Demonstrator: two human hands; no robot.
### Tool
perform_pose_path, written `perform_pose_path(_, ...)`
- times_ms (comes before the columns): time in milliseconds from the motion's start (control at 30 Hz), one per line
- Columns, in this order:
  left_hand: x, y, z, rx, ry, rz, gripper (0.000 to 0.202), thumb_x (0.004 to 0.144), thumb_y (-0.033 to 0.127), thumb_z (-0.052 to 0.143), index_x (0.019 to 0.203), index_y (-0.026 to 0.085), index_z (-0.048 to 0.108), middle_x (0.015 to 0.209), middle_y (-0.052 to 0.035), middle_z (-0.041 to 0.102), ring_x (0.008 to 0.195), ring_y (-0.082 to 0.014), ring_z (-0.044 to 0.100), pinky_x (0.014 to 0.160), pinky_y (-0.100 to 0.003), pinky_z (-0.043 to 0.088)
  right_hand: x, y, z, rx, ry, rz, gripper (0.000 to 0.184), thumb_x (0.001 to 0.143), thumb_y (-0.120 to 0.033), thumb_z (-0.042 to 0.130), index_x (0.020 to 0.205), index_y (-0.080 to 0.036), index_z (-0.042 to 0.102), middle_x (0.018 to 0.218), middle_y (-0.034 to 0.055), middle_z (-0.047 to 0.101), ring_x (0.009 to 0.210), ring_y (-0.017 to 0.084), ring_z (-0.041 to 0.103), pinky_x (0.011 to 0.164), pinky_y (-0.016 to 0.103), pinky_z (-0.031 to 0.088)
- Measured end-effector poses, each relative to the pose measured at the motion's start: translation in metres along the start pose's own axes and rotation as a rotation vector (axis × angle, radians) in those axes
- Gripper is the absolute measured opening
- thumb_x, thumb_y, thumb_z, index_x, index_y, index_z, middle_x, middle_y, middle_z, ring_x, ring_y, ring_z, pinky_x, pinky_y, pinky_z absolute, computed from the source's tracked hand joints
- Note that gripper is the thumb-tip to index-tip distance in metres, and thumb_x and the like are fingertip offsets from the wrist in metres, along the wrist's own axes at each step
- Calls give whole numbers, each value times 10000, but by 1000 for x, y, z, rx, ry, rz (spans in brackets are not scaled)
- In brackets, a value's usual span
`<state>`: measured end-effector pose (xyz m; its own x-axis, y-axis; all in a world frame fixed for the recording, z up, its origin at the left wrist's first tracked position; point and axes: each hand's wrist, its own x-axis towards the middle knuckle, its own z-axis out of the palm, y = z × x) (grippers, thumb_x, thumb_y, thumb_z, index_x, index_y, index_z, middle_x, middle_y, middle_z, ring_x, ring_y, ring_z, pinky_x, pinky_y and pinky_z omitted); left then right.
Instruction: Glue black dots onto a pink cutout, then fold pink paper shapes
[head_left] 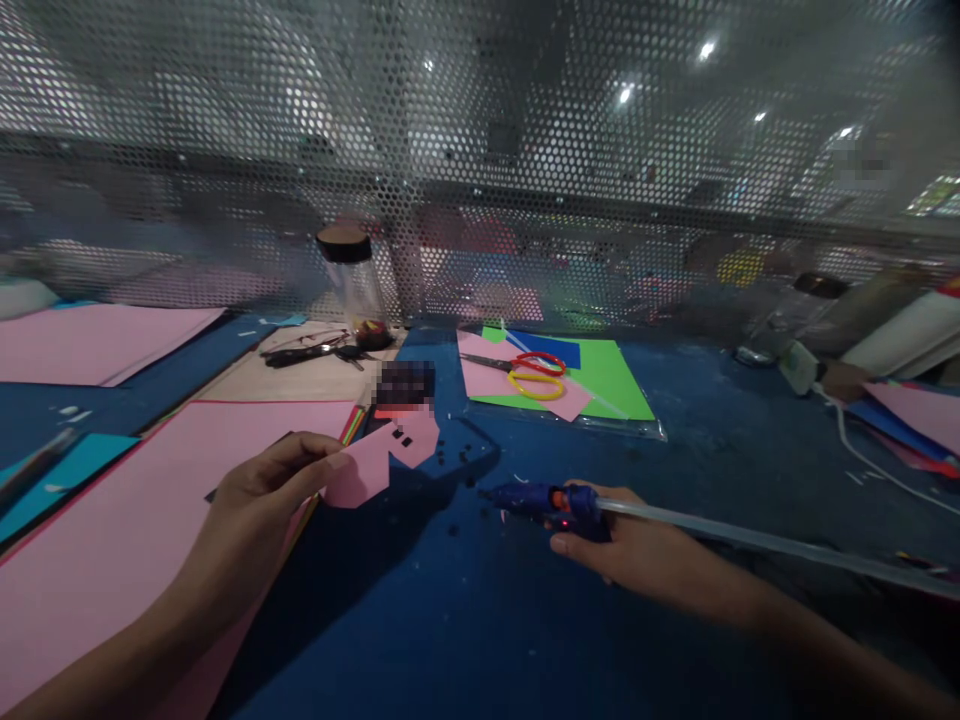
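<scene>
Between thumb and fingers, my left hand [274, 480] pinches a pink paper cutout [364, 468] with small black pieces on it. The cutout is held up over the blue table [420, 620]. My right hand [637, 545] is wrapped around a blue hot glue gun [536, 500], whose nozzle points left toward the cutout but stays apart from it. A long clear glue stick [720, 525] runs out of the gun's back. Several tiny black bits [454, 460] lie on the table between the hands.
Pink sheets [247, 440] are stacked at the left. Scissors [536, 375] rest on coloured paper [630, 385]. Behind stand a lidded jar [360, 290] and a perforated metal screen [480, 130]. A dark phone-like object [405, 385] lies mid-table; a white cable [862, 450] runs at right.
</scene>
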<state>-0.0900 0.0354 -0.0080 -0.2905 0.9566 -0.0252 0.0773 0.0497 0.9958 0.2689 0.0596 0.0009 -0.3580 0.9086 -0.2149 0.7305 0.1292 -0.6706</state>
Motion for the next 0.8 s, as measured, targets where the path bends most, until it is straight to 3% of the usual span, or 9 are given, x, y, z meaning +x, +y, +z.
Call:
perform_pose_path(67, 0, -1, 0, -10, 3, 7, 186, 803, 390, 786, 846, 236, 692, 778, 37, 621, 764, -148, 518, 665, -214, 415, 0, 1, 1, -12, 3, -4, 439, 848, -550, 670, 1207, -300, 707, 1103, 73, 683, 916, 265, 652, 729, 341, 520)
perform_pose_path(267, 0, -2, 1, -19, 8, 5, 181, 816, 373, 789, 854, 228, 688, 786, 37, 614, 761, -135, 520, 664, -204, 419, 1, 6, 1, -8, -22, 28, 530, 852, -612, 640, 1277, -297, 672, 1097, 68, 685, 733, 201, 631, 614, 293, 487)
perform_pose_path(667, -2, 1, 7, 57, 61, 73, 131, 800, 402, 742, 773, 277, 712, 749, -6, 586, 701, -181, 522, 592, -304, 436, 1, -5, 0, 22, -53, -10, 281, 877, -473, 652, 1065, -268, 694, 914, 37, 682, 668, 168, 592, 592, 270, 433)
perform_pose_path(800, -2, 1, 7, 77, 60, 70, 130, 811, 401, 732, 778, 279, 706, 758, 2, 586, 701, -169, 522, 592, -284, 431, 1, -11, -2, -6, -45, -49, 218, 874, -438, 650, 1000, -268, 703, 885, 28, 683, 681, 176, 602, 605, 277, 435)
